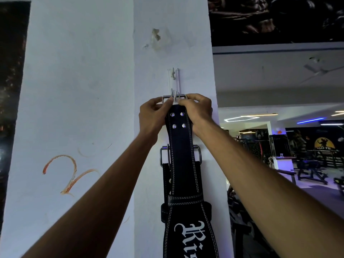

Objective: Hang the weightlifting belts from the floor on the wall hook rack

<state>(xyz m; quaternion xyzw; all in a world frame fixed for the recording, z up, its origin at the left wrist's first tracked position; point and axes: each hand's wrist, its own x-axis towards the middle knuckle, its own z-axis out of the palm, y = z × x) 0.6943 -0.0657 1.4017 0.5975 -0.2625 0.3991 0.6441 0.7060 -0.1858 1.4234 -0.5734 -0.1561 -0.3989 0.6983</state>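
A black leather weightlifting belt (183, 164) with white stitching and white lettering hangs down the white pillar. Its metal buckle (174, 97) sits at a hook of the white wall hook rack (174, 79). My left hand (153, 116) pinches the buckle's left side and my right hand (197, 112) grips the right side and the belt's top end. A second black belt (166, 175) with its own metal buckle (162, 155) hangs behind the first, lower down on the pillar. The rack's upper hook is bare.
The white pillar (83, 108) fills the left and centre, with an orange scribble (68, 174) on it. To the right, a gym room with benches and machines (307, 172) lies beyond the pillar's edge. Dark posters hang above right.
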